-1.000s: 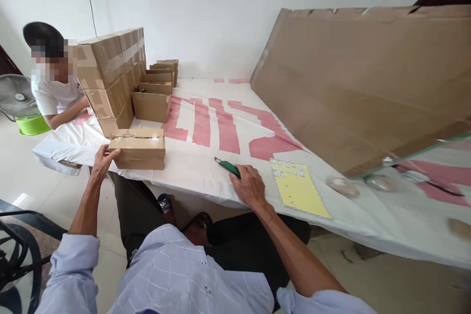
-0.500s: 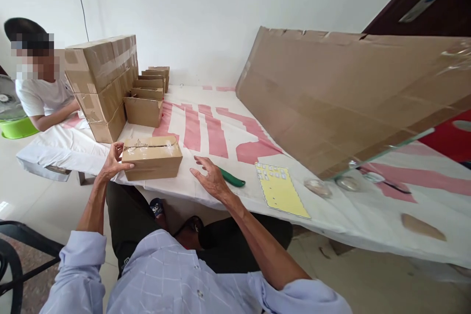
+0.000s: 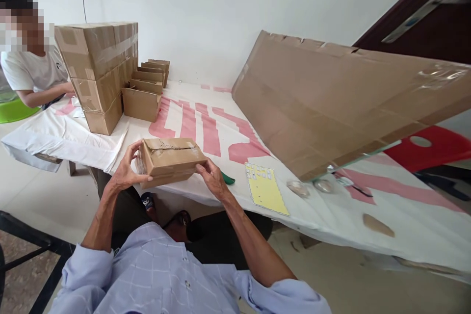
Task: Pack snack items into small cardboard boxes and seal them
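Left of frame centre, the box (image 3: 171, 159) is being gripped between the left hand (image 3: 124, 170) and the right hand (image 3: 213, 179).

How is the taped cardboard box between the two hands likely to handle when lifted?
The cardboard box should stay fairly stiff: its faces look flat. The ragged seam across its top may give if pressed. Its flat sides make rolling unlikely.

Table (image 3: 316, 216) (white cloth (image 3: 224, 196), red-patched) bearing stacked cartons (image 3: 99, 71), open boxes (image 3: 140, 104), yellow sheet (image 3: 268, 191), green handle (image 3: 228, 179)
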The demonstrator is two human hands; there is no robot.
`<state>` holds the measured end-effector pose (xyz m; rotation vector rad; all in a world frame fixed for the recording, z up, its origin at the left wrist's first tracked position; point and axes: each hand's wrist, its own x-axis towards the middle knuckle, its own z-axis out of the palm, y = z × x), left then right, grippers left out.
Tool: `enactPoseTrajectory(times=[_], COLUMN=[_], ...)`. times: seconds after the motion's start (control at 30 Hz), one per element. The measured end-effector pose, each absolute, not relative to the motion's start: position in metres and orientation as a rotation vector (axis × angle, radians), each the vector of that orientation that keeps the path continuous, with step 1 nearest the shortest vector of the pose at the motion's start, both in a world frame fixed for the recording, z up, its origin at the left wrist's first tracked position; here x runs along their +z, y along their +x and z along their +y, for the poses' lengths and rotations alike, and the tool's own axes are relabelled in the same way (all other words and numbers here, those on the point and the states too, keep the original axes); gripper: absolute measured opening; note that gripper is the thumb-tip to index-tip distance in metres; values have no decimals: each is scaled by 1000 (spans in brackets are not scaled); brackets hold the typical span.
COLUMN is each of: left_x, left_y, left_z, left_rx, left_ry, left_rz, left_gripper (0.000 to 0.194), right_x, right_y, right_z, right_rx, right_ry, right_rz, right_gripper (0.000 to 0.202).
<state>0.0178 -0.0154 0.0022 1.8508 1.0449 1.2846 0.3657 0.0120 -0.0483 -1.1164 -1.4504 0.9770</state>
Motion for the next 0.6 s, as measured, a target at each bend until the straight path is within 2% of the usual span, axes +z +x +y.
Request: enactPoseTrajectory(times=[0.27, 0.47, 0.6], left_x=[14, 21, 19], left_y=[67, 73, 68], left_z=[-16, -20, -23], left_rx=[1416, 1359, 1309], left_ry=[1861, 1908, 1975], left_rz=[876, 843, 975], left_gripper=[138, 127, 118], right_x=[-67, -74, -74], right_y=[381, 382, 381], right_z=[17, 20, 18], right_rx=[1161, 1189, 1170], right_ry=[-1076, -1029, -1039], right_rz=[-1182, -1124, -1143], right_gripper=[63, 62, 64])
